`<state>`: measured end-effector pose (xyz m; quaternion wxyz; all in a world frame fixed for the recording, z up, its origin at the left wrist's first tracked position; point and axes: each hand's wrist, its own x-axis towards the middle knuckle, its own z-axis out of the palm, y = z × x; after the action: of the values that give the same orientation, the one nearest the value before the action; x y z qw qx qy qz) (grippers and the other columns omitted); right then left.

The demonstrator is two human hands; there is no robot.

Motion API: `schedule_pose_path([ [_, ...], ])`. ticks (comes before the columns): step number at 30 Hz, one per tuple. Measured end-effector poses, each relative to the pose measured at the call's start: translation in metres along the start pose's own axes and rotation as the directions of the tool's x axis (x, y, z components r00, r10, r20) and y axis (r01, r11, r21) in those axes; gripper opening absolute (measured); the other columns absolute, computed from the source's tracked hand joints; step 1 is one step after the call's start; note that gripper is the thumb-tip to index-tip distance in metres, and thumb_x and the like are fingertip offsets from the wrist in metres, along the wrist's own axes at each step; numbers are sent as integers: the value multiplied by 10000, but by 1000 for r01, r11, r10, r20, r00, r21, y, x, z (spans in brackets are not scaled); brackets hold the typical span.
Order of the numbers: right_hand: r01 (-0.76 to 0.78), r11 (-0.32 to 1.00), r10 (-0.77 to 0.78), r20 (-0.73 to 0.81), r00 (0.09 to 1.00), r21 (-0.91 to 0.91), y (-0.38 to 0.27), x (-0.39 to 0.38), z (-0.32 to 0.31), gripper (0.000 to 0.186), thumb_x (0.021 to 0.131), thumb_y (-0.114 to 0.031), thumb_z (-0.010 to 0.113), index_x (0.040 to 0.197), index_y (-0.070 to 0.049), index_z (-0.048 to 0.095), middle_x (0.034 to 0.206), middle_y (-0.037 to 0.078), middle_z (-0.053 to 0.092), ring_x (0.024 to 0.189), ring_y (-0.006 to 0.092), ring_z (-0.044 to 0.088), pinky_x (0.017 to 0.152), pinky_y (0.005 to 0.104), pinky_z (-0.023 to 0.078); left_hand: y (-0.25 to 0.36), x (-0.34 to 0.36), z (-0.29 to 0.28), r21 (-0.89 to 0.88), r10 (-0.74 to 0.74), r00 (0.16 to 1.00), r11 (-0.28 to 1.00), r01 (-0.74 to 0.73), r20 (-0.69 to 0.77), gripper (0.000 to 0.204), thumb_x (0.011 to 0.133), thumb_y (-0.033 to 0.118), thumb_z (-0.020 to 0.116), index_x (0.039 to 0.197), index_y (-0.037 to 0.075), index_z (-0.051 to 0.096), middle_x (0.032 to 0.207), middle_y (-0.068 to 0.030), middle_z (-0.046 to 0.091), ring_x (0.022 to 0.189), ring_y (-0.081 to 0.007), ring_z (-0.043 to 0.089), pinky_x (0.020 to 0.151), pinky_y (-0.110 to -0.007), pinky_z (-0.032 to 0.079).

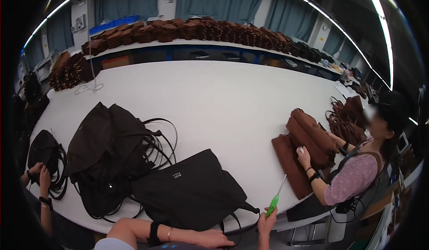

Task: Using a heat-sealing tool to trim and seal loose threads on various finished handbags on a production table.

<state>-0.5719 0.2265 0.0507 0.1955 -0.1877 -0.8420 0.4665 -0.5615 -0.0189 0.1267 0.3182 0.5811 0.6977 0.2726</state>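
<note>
A dark brown fabric bag (187, 192) lies flat at the front of the white table, its straps trailing over the near edge. My left hand (212, 237) reaches across just below it, fingers curled on something dark at the lower edge that I cannot make out. My right hand (266, 223), right of the bag, grips a green-handled tool (272, 205) with a thin pale tip pointing upward. To the left of the flat bag is a heap of similar dark bags (103, 151) with looped straps.
A co-worker (353, 169) at the right handles folded rust-brown bags (308, 138). Another person's hands (42, 174) hold a dark bag at the far left. More brown bags (170, 31) line a back shelf; a cord (89, 88) lies at the white table's (210, 93) back left.
</note>
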Motion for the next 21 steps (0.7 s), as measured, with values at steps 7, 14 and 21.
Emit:
schedule_pose_path([
  [7, -18, 1000, 18, 0, 1000, 10, 21, -12, -26, 384, 861, -74, 544, 1206, 48, 426, 883, 155, 557, 796, 245, 554, 746, 350, 451, -80, -102, 16, 430, -126, 949, 869, 246, -287, 220, 722, 73, 583, 939, 99, 556, 1069, -51, 541, 1168, -159, 445, 972, -474, 263],
  [14, -14, 999, 7, 146, 989, 43, -4, 17, -7, 407, 878, -136, 537, 1221, 44, 410, 1008, 229, 559, 924, 354, 567, 818, 399, 443, -163, -83, -48, 283, -189, 668, 799, 531, -720, 322, 604, -81, 557, 896, 54, 534, 1062, -109, 502, 1130, -295, 445, 930, -411, 395],
  [21, 72, 989, -114, 343, 933, 132, -20, 10, -1, 450, 884, -168, 556, 1242, 43, 384, 1093, 264, 523, 1044, 413, 521, 864, 407, 432, -177, -6, -92, -241, -356, -21, 586, 773, -934, 675, 584, -153, 573, 1222, -25, 394, 1189, -177, 364, 1117, -383, 371, 951, -410, 382],
])
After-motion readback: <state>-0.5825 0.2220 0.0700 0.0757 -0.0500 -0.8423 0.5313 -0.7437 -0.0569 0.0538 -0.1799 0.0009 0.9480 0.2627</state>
